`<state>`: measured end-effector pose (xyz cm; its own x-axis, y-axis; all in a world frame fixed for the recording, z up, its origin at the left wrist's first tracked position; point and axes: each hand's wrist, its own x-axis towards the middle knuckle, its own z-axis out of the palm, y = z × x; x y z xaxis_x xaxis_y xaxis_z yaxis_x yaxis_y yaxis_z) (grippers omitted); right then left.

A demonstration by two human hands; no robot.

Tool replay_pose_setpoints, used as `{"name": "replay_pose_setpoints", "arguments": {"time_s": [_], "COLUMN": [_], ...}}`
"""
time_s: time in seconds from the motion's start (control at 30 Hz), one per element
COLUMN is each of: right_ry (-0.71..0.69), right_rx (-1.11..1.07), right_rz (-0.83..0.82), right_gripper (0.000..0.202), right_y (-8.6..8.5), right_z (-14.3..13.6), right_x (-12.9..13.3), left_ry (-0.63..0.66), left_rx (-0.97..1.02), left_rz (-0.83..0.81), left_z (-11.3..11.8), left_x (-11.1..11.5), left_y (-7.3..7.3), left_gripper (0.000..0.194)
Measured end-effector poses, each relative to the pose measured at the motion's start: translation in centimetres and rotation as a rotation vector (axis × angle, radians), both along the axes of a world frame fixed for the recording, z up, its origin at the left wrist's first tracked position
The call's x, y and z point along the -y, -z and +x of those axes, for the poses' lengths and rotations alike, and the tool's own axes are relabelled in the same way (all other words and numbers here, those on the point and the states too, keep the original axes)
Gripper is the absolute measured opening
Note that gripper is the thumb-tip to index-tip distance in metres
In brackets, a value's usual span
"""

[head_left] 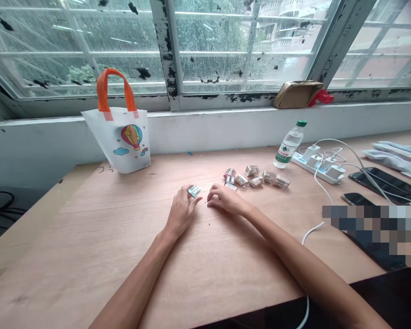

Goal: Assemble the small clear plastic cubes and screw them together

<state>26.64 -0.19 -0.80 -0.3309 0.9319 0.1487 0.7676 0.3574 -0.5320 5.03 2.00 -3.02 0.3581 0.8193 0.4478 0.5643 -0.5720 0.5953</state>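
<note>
My left hand (180, 211) holds a small pale-green box (194, 191) at its fingertips, a little above or on the wooden table. To its right, my right hand (224, 199) has its fingers pinched together over a tiny whitish piece (206, 203), too small to name. A tiny dark speck (209, 224) lies on the wood just in front of the hands. Behind my right hand sits a loose cluster of small clear-sided boxes (256, 181), one of them partly hidden by that hand.
A white tote bag (132, 151) with orange handles stands at back left. A water bottle (289, 146) and a power strip (324, 170) with plugs and white cables are at back right. Phones (385, 185) lie further right. A cardboard box (296, 95) rests on the windowsill.
</note>
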Motion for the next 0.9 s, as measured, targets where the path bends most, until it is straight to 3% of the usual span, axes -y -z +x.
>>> {"name": "replay_pose_setpoints", "arguments": {"time_s": [0.33, 0.63, 0.9], "right_ry": [-0.162, -0.159, -0.164], "right_rx": [0.019, 0.061, -0.02], "right_rz": [-0.148, -0.078, -0.028], "right_gripper": [0.008, 0.008, 0.01], "right_y": [0.1, -0.8, 0.6], "right_z": [1.6, 1.5, 1.8], "right_x": [-0.7, 0.7, 2.0], "left_ry": [-0.048, -0.016, 0.032], "left_rx": [-0.035, -0.065, -0.103], "left_rz": [0.072, 0.153, 0.154], "left_z": [-0.2, -0.4, 0.1], "left_x": [-0.7, -1.6, 0.1], "left_y": [0.3, 0.9, 0.5], "left_gripper": [0.042, 0.049, 0.042]}}
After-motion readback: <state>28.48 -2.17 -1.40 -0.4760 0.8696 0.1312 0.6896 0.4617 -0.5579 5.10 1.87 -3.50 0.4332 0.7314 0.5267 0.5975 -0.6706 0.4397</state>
